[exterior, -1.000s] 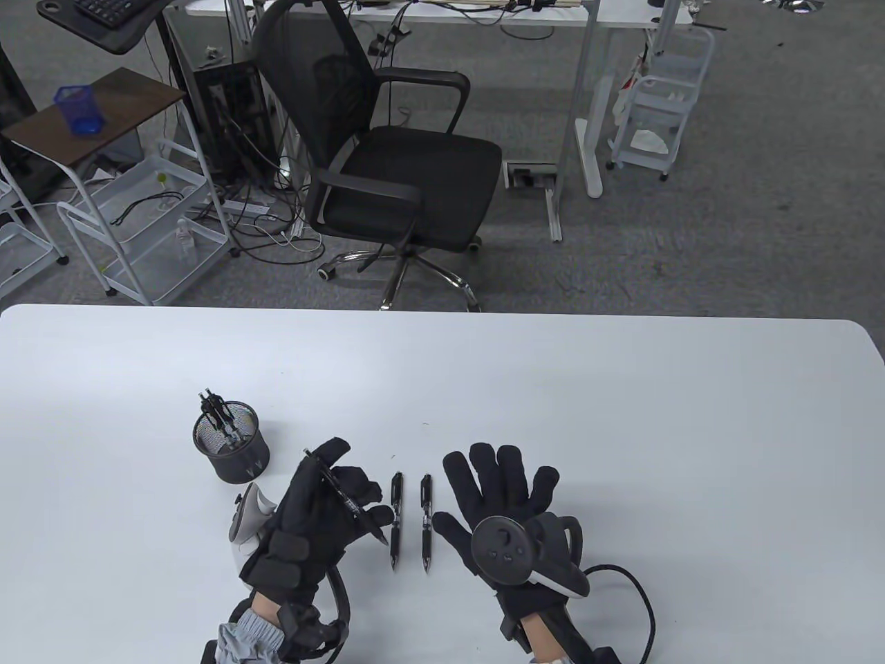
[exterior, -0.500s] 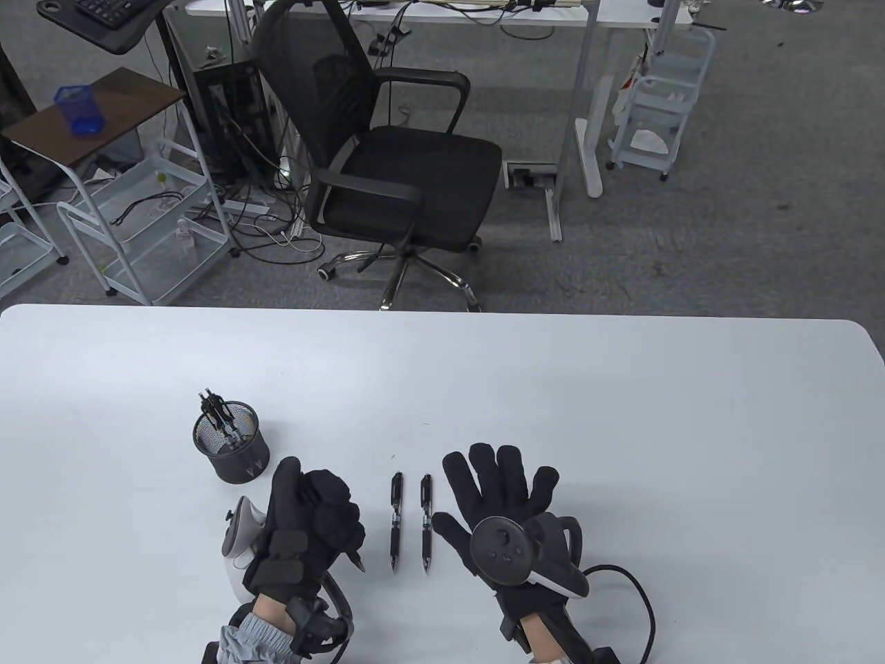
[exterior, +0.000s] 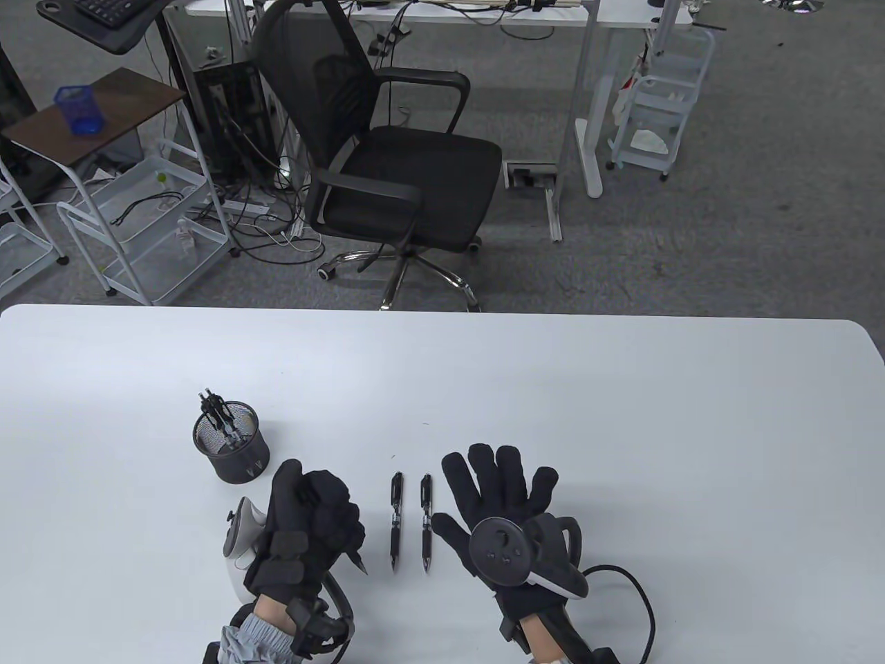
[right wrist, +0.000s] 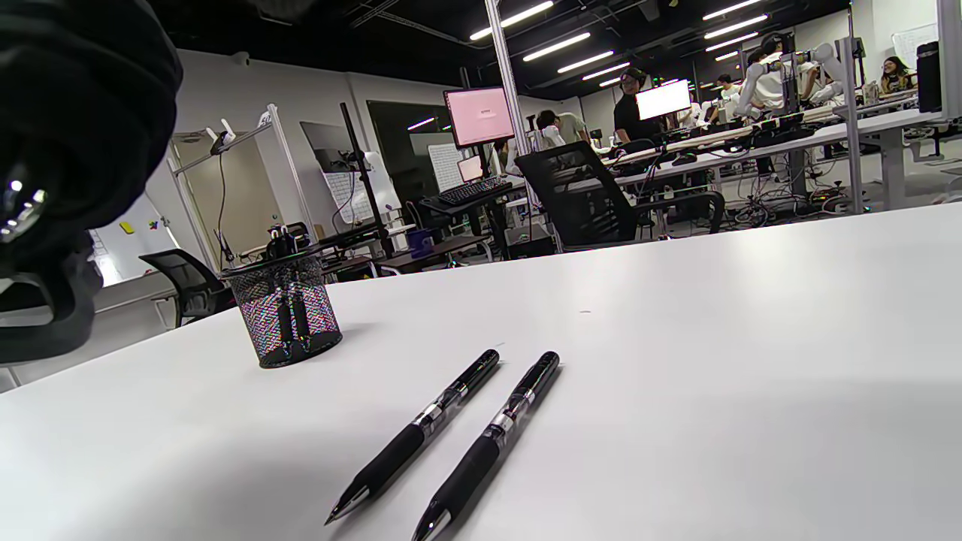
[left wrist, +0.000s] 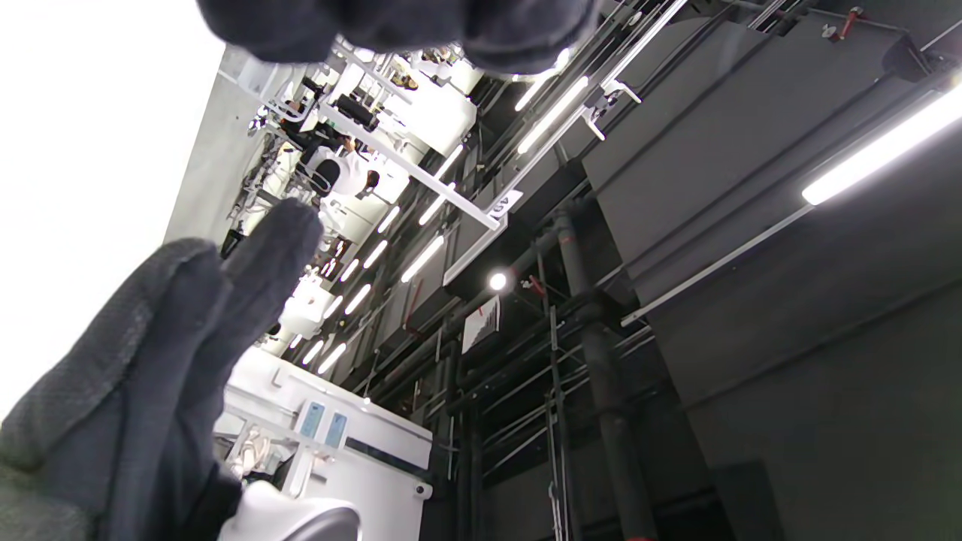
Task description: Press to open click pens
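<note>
The left hand (exterior: 311,526) is closed in a fist round a pen (exterior: 359,560), whose tip pokes out below the fingers toward the person; the thumb lies over the top of the fist, where the button end probably sits, though the glove hides it; the left wrist view shows only fingers and ceiling, no pen. The right hand (exterior: 501,494) lies flat on the counter (exterior: 622,415), fingers spread wide, holding nothing. Two more pens (exterior: 395,520) lie side by side between the hands, parallel, tips toward the person, close together but apart; in the right wrist view both tips (right wrist: 347,505) look extended, so I judge those two done. A mesh cup (exterior: 229,443) stands beyond the left hand with further pens upright in it.

The step in hand looks like the thumb press on the held pen. Risks from here: the thick glove dulls the feel of the click, so a half press could leave the tip in, or a double press could retract it again; the thumb could slip off the small button if it bears off-centre; the exposed tip points at the counter and could mark it if the fist drops; setting the pen down carelessly could knock the two lying pens into a roll.
</note>
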The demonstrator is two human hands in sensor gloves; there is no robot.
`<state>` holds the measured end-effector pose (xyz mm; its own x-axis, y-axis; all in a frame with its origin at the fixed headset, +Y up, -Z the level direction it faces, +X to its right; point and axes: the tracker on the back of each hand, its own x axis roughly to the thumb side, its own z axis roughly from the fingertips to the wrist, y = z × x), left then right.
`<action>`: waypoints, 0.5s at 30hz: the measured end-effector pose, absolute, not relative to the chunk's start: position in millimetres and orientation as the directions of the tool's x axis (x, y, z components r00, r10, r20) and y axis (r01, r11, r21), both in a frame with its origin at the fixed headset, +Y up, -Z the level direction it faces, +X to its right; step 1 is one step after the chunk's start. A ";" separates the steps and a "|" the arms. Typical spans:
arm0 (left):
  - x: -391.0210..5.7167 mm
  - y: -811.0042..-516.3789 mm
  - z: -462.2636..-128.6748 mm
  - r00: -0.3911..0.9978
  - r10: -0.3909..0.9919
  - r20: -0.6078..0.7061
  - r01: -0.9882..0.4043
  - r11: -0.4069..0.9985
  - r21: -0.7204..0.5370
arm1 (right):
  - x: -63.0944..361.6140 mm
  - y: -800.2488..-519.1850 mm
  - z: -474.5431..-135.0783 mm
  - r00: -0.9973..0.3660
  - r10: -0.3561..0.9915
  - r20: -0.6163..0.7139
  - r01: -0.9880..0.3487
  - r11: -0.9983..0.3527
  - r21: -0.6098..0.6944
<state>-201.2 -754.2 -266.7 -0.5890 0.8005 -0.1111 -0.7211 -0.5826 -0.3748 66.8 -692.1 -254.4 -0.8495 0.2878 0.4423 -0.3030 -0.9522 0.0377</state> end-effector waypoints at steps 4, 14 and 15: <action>-201.1 -753.9 -266.3 -0.590 0.799 -0.112 -0.721 -0.584 -0.372 | 66.4 -691.8 -254.1 -0.849 0.288 0.442 -0.303 -0.952 0.038; -201.6 -754.6 -267.2 -0.608 0.784 -0.123 -0.703 -0.604 -0.374 | 66.2 -691.6 -253.8 -0.848 0.291 0.444 -0.307 -0.951 0.037; -201.9 -754.6 -267.4 -0.609 0.784 -0.123 -0.704 -0.605 -0.373 | 66.1 -691.6 -253.8 -0.847 0.292 0.444 -0.308 -0.950 0.037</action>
<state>-201.9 -754.6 -267.4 -0.6086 0.7840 -0.1226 -0.7036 -0.6046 -0.3734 66.1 -691.6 -253.8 -0.8470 0.2924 0.4439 -0.3085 -0.9505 0.0375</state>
